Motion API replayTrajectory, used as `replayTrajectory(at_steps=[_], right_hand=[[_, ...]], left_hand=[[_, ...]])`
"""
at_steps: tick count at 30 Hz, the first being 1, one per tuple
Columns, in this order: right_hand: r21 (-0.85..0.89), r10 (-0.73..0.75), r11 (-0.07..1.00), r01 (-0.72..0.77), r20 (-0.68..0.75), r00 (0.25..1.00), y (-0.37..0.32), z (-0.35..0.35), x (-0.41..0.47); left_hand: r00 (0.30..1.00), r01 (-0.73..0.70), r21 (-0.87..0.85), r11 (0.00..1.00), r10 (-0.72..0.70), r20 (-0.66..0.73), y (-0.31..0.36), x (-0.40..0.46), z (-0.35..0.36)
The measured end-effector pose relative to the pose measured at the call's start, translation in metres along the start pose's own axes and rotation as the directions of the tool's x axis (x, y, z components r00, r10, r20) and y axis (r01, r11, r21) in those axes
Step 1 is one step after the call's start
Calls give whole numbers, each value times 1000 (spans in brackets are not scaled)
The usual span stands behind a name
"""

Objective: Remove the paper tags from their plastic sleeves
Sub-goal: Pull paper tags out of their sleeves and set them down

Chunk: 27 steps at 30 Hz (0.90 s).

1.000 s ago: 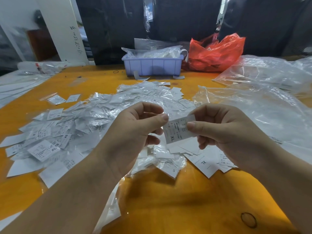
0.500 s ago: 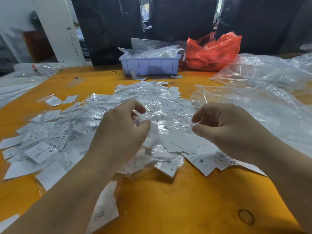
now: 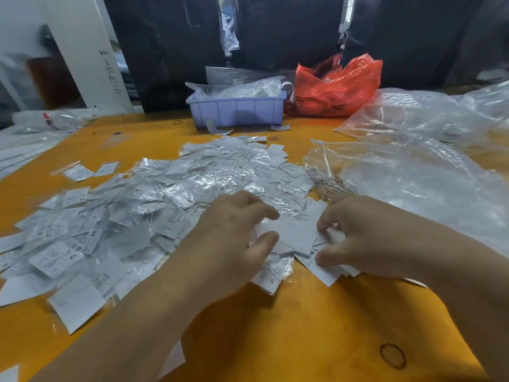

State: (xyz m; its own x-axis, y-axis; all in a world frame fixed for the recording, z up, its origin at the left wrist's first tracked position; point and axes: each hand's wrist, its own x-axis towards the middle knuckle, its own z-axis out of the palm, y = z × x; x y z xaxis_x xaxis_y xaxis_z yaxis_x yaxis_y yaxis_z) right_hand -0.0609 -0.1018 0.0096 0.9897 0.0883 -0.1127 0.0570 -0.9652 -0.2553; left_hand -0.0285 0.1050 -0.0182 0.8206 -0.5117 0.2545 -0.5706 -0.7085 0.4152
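Observation:
A wide heap of small paper tags in clear plastic sleeves (image 3: pixel 170 199) covers the orange table (image 3: pixel 316 326). Nearer me lies a smaller stack of bare white paper tags (image 3: pixel 293 234), some printed with sizes. My left hand (image 3: pixel 234 238) is down on the heap's near edge, thumb and fingers spread around the left side of the bare tags. My right hand (image 3: pixel 369 238) rests on the right side of that stack, fingertips touching the paper, fingers apart. I see no tag lifted in either hand.
A lilac plastic bin (image 3: pixel 237 110) with plastic stands at the back, a red plastic bag (image 3: pixel 336 89) to its right. Large clear plastic bags (image 3: pixel 418 166) spread over the right side. A rubber band (image 3: pixel 392 355) lies near the front edge.
One second ago both hands held an XL tag up between them. The hands then parted and have dropped onto the pile, and the tag is no longer held up.

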Motion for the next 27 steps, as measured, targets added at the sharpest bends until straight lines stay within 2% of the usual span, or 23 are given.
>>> replayTrajectory(at_steps=[3,5,15,17,21,24,27], right_hand=[[23,-44,999,46,-59,997,0,3,2],[11,-67,998,68,-98,993,0,5,4],[70,-115,989,131,-197,974,4,9,8],[96,-100,987,127,-249,963,8,6,8],[70,-103,989,131,-315,943,11,0,7],[52,-99,991,127,-362,927,10,-1,7],[19,-45,998,59,-427,903,13,-5,7]], left_hand=[[988,-115,129,985,100,116,3,3,7],[982,-159,190,969,134,136,5,5,11],[989,-128,186,974,141,-55,13,3,10],[988,-114,114,987,125,-88,14,2,10],[992,-14,-219,976,-14,-129,14,0,9],[981,-11,-284,959,-44,-187,11,0,9],[983,-4,-296,955,-51,-177,11,0,9]])
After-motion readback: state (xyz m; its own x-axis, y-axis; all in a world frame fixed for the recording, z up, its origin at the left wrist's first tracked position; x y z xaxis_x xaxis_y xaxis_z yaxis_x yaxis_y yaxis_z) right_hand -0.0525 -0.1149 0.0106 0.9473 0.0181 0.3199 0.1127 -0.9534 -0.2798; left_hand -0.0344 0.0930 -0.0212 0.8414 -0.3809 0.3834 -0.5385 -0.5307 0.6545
